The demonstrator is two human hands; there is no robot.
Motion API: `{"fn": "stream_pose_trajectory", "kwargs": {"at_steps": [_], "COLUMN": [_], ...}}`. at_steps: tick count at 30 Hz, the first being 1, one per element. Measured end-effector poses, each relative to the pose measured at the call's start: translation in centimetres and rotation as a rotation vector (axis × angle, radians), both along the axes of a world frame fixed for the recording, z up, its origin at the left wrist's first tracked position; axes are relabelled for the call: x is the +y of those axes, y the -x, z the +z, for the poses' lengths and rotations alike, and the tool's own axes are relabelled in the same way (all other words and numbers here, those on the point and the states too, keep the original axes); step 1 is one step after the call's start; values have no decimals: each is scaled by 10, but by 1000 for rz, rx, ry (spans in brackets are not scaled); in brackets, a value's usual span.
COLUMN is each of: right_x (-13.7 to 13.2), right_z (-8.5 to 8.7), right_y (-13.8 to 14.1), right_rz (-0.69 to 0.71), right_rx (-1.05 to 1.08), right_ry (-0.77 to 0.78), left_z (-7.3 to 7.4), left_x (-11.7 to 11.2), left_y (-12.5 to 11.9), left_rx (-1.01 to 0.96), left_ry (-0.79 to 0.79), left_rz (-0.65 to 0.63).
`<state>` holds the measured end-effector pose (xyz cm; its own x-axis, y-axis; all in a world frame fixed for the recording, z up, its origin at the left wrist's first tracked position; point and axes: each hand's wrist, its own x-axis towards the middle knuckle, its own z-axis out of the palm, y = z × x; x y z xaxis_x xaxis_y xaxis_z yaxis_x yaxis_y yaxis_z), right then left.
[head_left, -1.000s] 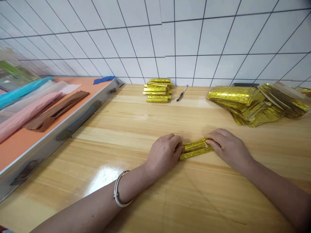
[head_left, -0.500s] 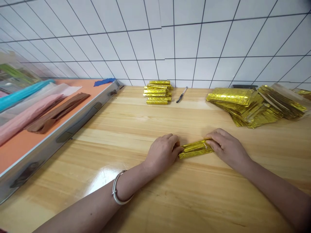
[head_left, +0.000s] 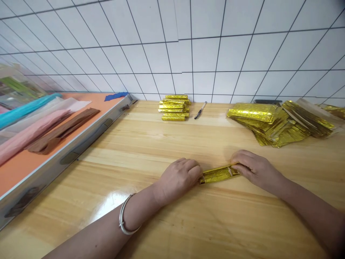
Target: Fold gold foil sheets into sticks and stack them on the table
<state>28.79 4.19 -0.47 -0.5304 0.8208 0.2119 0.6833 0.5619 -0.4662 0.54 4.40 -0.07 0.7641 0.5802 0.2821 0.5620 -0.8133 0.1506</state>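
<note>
A folded strip of shiny gold foil paper (head_left: 217, 174) lies slantwise on the wooden table between my hands, its long edges raised like a shallow trough. My left hand (head_left: 181, 179), with a silver bangle on the wrist, is closed on the strip's left end; its fingertips are partly hidden. At the other end my right hand (head_left: 253, 168) pinches the foil between thumb and fingers. Farther back sits a small stack of folded gold strips (head_left: 174, 108). A loose pile of gold foil sheets (head_left: 266, 122) lies at the back right.
A pen (head_left: 200, 110) lies beside the stack, near the tiled wall (head_left: 205, 54). On the left stands an orange-topped case (head_left: 88, 124) with metal-look sides, carrying pink, brown and blue crepe paper. A dark object (head_left: 268, 101) sits behind the foil pile.
The strip's long edges have opened up from lying folded inward to standing as a trough. Both hands stay at its ends. The whole view has shifted slightly.
</note>
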Motion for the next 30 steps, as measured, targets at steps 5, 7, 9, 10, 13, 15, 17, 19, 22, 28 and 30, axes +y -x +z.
{"fn": "stream_pose_trajectory", "kwargs": {"at_steps": [5,7,9,10,13,15,17,19,22,28,30], "right_x": [-2,-3,-3,-3,-2,-2,-3,-4,-5,-7,-9], "right_z": [4,5,6,7,9,9,8,7,7,10,11], "right_y": [-4,-5,-6,-6,-5,-4,-4,-3,-2,1,1], "right_rz": [88,109,127,134,121,103,102,99,76,82,80], "right_rx": [-1,4,6,4,-8,-21,-40,-56,-56,-63,-77], "right_ry": [-10,-13,-7,1,30,40,41,26,11,37,18], "left_z": [10,14,16,16,15,12,10,7,4,3,4], "left_x": [0,-1,-2,-2,-3,-4,-5,-5,-6,-5,-4], "left_y": [5,5,5,5,6,6,6,5,3,3,4], "left_rx": [79,107,126,132,131,131,139,145,147,142,138], "left_ry": [-127,-192,-257,-285,-349,-361,-353,-334,-292,-240,-226], "left_rz": [-206,-254,-291,-304,-311,-291,-258,-220,-181,-186,-204]}}
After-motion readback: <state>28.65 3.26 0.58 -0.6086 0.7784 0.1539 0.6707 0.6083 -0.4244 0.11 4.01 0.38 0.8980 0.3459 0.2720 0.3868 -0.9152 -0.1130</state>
